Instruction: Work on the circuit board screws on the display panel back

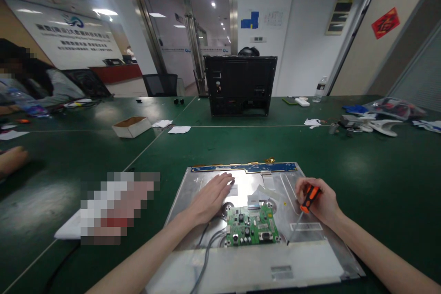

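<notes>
A metal-backed display panel (203, 183) lies flat before me, its back side up. My left hand (213, 197) rests on it with fingers stretched out, holding nothing. In my right hand (322, 202), fingers are wrapped round the orange and black handle of a screwdriver (310, 198). The shaft slants down to the left, its tip near the lower right corner of a green circuit board (253, 224); whether it touches anything I cannot tell. Grey cables (208, 250) run from the board's left side. Along the panel's far edge sits a narrow blue circuit strip (241, 167).
A black monitor housing (241, 85) stands upright at the far side. An open white box (132, 127) and paper scraps (179, 129) lie left of it. A bottle (319, 90) and loose parts (358, 123) are at the right. A person (37, 73) sits at the left.
</notes>
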The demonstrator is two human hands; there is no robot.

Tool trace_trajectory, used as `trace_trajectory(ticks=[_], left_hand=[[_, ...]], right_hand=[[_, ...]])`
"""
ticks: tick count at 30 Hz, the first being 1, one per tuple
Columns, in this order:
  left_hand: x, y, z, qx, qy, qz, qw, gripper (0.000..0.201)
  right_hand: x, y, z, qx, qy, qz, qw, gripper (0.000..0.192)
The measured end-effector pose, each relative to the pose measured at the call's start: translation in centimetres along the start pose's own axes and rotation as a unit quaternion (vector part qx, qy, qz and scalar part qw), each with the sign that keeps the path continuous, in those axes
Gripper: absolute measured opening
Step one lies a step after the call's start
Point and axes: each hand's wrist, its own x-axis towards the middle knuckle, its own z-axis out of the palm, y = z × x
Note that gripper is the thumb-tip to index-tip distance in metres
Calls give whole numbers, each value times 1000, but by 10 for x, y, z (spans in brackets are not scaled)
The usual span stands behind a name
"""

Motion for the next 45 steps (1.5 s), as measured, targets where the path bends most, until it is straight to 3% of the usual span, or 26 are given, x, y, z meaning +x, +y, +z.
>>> trace_trajectory(ticks=[9,14,20,23,27,32,40,45], left_hand=[[17,12,11,-10,-16,1,1000,48],[23,23,13,-15,-32,2,999,46],[27,18,5,-119,21,-18,993,34],[28,13,0,-116,44,-12,992,22],[26,11,-3,-69,65,10,995,14],[22,14,-6,-35,44,38,998,14],[23,14,-3,-36,53,26,998,10],[20,20,-7,-98,69,-12,993,10]], right_hand=[[5,-7,-4,14,29,-9,999,35],[21,-12,20,36,22,-20,999,31],[53,-5,55,57,-19,29,998,37],[64,4,63,76,-25,53,995,41],[66,14,65,100,-23,69,992,45],[55,16,60,105,-26,82,991,49],[47,13,58,102,-30,73,992,53],[47,13,59,108,-18,68,992,53]])
